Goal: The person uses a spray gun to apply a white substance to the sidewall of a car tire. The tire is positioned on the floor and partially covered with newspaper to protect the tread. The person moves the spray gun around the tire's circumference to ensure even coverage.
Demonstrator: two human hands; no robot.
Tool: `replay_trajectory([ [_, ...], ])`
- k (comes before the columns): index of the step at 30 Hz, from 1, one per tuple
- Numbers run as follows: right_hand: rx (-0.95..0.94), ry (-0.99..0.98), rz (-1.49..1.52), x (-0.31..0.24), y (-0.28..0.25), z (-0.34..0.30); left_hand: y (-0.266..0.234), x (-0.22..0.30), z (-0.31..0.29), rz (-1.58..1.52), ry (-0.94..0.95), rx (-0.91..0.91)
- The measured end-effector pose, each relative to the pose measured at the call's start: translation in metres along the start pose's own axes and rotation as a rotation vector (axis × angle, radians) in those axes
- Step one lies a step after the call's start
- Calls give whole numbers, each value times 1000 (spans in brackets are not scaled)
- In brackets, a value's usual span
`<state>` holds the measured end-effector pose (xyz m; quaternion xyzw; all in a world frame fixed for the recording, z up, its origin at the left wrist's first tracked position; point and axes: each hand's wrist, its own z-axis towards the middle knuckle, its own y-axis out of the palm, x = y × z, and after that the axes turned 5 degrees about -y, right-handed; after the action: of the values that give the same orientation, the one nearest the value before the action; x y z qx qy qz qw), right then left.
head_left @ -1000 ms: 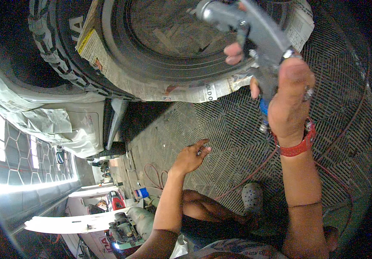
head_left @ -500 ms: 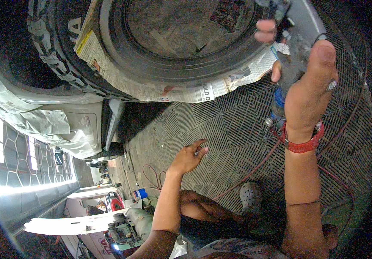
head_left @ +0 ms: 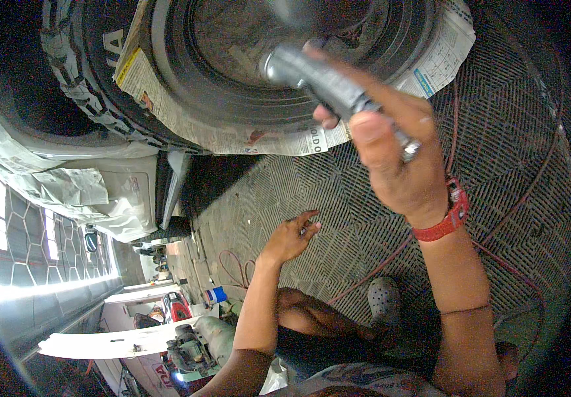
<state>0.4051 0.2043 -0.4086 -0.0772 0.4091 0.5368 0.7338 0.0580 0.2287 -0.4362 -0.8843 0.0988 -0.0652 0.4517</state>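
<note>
My right hand (head_left: 401, 155), with a red watch on its wrist, is wrapped round a grey metal paint spray gun (head_left: 328, 83). Motion blurs the gun and the rounded grey part beyond it. It is over the lower right part of a dark wheel rim (head_left: 173, 79); whether anything sprays out cannot be made out. Newspaper sheets (head_left: 232, 137) are tucked round the rim and cover part of the chunky-treaded tyre (head_left: 67, 69). My left hand (head_left: 288, 239) hangs free below the wheel over the floor, its fingers loosely bent and apart, holding nothing.
Reddish air hoses (head_left: 391, 259) run across the ribbed floor mat (head_left: 338, 192) near my right arm. At the left stands a vehicle body (head_left: 123, 198) partly draped in paper sheets. A green compressor (head_left: 216, 344) and a blue can (head_left: 215, 295) stand at the lower left.
My right hand has swung leftward with the spray gun, from the wheel's right edge to across its lower part, uncovering the newspaper at the right. My left hand has hardly moved.
</note>
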Motion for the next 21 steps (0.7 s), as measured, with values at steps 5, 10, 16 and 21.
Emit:
replay_trajectory([
  [5, -99, 55, 50, 5, 13, -14, -2, 3, 0, -13, -29, -4],
  [10, -68, 38, 96, 10, 13, -8, 4, -11, 7, 7, -54, -74],
  [16, -89, 56, 69, 22, 13, -2, 4, -8, 9, -11, -36, -64],
  [21, -153, 222, 106, 23, 17, -19, 4, -8, 7, -10, -53, -51],
])
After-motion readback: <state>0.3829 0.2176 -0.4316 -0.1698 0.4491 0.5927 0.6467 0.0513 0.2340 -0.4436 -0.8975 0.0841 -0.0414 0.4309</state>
